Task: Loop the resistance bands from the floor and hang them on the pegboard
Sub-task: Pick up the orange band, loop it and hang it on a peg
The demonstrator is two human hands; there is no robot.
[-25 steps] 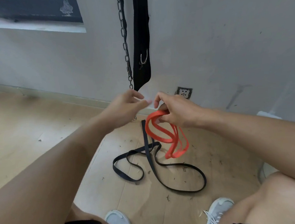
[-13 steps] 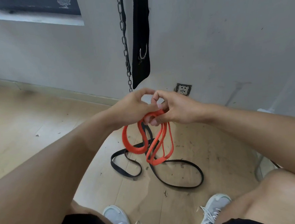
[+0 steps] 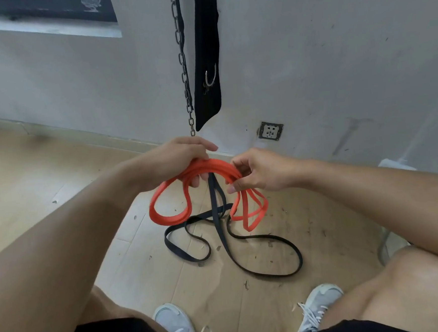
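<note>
Long flat black rubber resistance band (image 3: pixel 245 252) sprawls loose on wood floor (image 3: pixel 30 180) — likely light, floppy, grippy; gather strands mid-length. Flat orange rubber resistance band (image 3: pixel 207 169), folded in several loops, held in air: left hand (image 3: pixel 175 161) fingers curled round bundle, right hand (image 3: pixel 257 170) fingers pinching strands — soft, springy.

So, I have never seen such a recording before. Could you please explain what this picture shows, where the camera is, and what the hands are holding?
There is no machine here. A person wears one camera on the head, looking forward and down, so you see their own arms, knees and grey shoes. The left hand and the right hand both grip an orange resistance band, gathered into several loops that hang down on each side. On the wooden floor below lies a black band, not held. On the wall behind hang a metal chain and a black strap bearing a hook; a power socket sits low on the wall.
</note>
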